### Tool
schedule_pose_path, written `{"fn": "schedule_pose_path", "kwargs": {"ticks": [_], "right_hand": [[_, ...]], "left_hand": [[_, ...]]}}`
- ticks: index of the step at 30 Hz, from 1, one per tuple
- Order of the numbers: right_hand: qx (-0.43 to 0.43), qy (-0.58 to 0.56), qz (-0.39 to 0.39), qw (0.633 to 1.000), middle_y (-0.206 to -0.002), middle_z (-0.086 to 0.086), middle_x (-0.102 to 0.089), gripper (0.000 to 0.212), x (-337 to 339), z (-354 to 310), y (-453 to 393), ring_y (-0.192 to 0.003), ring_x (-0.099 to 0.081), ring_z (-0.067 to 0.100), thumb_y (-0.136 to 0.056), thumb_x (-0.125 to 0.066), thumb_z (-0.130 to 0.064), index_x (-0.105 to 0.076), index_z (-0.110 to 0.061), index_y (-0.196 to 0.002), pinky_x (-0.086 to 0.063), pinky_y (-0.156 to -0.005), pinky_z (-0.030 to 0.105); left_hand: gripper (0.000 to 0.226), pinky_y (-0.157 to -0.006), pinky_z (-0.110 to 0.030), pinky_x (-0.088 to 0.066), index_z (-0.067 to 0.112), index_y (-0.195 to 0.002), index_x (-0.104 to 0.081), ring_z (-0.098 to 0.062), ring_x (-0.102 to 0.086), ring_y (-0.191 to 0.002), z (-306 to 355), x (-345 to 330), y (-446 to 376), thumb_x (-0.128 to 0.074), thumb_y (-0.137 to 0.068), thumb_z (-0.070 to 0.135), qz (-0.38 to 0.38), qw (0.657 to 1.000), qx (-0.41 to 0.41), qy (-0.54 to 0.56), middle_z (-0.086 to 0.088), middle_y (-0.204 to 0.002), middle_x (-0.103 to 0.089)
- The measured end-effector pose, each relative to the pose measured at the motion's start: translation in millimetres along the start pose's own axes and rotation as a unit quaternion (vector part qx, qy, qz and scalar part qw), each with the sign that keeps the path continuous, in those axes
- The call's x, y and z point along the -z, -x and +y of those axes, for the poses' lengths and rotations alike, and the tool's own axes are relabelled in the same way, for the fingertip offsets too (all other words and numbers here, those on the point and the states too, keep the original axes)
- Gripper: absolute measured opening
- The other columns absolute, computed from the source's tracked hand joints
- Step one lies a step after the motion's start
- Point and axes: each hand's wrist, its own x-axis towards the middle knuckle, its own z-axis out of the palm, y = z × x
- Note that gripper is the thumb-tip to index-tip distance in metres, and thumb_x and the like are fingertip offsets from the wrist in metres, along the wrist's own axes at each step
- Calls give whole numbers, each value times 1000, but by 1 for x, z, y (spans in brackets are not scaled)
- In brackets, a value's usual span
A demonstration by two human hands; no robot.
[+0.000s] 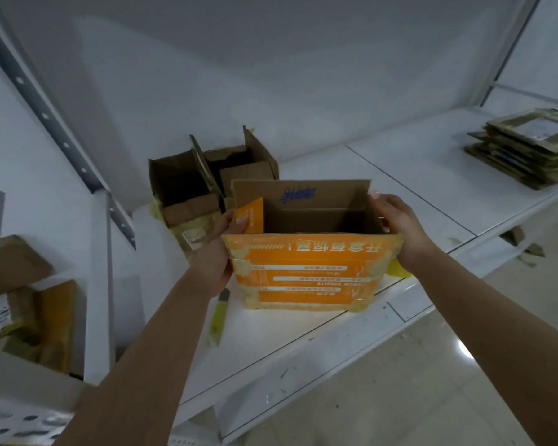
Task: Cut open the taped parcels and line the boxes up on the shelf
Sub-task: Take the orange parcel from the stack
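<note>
Both hands on open orange box (306,272), on shelf (416,175). L hand (211,255) grips L side, R hand (400,226) grips R side. Opened boxes (203,185) just behind L hand; knife (219,313) below L wrist.

Open box (306,268) on shelf (416,188); two boxes (207,178) behind-left.

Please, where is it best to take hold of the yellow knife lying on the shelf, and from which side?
Take the yellow knife by its long yellow handle, coming from above. It lies flat on the shelf, left of the orange box, with its far end under the left hand.
</note>
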Motion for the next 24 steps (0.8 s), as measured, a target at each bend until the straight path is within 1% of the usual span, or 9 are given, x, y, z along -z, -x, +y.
{"fn": "schedule_pose_path", "kwargs": {"ticks": [4, 7, 9, 12, 15, 17, 19, 21, 24], "right_hand": [[-18, -86, -62, 994, -125, 27, -59, 31, -7, 5, 3, -100, -65, 36, -92, -61, -35, -57, -12, -114, -54, -91, 50], [2, -90, -94, 991, -125, 25, -60, 33, -5, 6, 4, -100, -67, 34, -92, -62, -27, -54, -15, -122, -58, -80, 44], [35, -72, -106, 991, -125, 21, -60, 44, -2, 6, 4, -103, -67, 35, -91, -62, -14, -49, -17, -132, -58, -78, 44], [73, -62, -121, 988, -121, 17, -62, 54, -1, 5, 3, -100, -66, 34, -90, -62, -3, -43, -16, -139, -58, -76, 44], [80, -51, -103, 990, -119, 17, -64, 50, 0, 5, 6, -101, -67, 35, -83, -70, -23, -50, -14, -128, -57, -80, 50], [85, -35, -94, 991, -107, 10, -67, 47, 0, 5, 9, -96, -66, 29, -73, -74, -43, -59, -16, -109, -56, -79, 47], [94, -35, -72, 992, -90, 5, -64, 38, -3, 7, 9, -87, -61, 25, -74, -71, -52, -62, -19, -90, -52, -77, 42], [88, -67, -55, 992, -79, 0, -62, 29, -6, 9, 7, -79, -60, 18, -83, -66, -47, -61, -18, -80, -52, -71, 34], [68, -121, -49, 989, -72, -2, -63, 20, -6, 12, 1, -65, -62, 11, -95, -59, -14, -59, -12, -75, -53, -60, 26]], "left_hand": [[48, -66, -33, -58, 25, -138, -48, -21, -73, -88, -1, -3, 7, -58, -91, 30, -11, 1000, -7, 23, 0, -102, -73], [50, -67, -36, -58, 35, -140, -44, -24, -72, -95, -3, -4, 13, -55, -94, 20, -30, 998, -26, 41, -2, -115, -70], [55, -66, -37, -58, 42, -142, -40, -25, -71, -94, -3, -5, 16, -48, -97, 10, -39, 997, -51, 43, -5, -121, -68], [59, -62, -35, -58, 42, -143, -37, -24, -71, -84, -1, -8, 18, -43, -99, 4, -46, 996, -73, 33, -8, -116, -68], [52, -59, -34, -58, 35, -139, -42, -23, -70, -76, 1, -9, 21, -45, -97, 4, -44, 994, -91, 31, -9, -105, -69], [39, -58, -32, -58, 29, -128, -48, -20, -69, -73, 0, -9, 22, -45, -98, 5, -50, 992, -110, 38, -10, -103, -66], [28, -59, -32, -58, 24, -120, -50, -19, -68, -73, 0, -9, 23, -43, -100, 5, -49, 990, -123, 39, -11, -106, -64], [23, -61, -32, -59, 21, -117, -54, -19, -68, -73, 1, -8, 25, -47, -99, 8, -36, 991, -121, 33, -9, -105, -65], [24, -64, -34, -59, 21, -114, -60, -19, -69, -78, 5, -5, 28, -57, -92, 10, -7, 993, -120, -20, -3, -103, -69]]}}
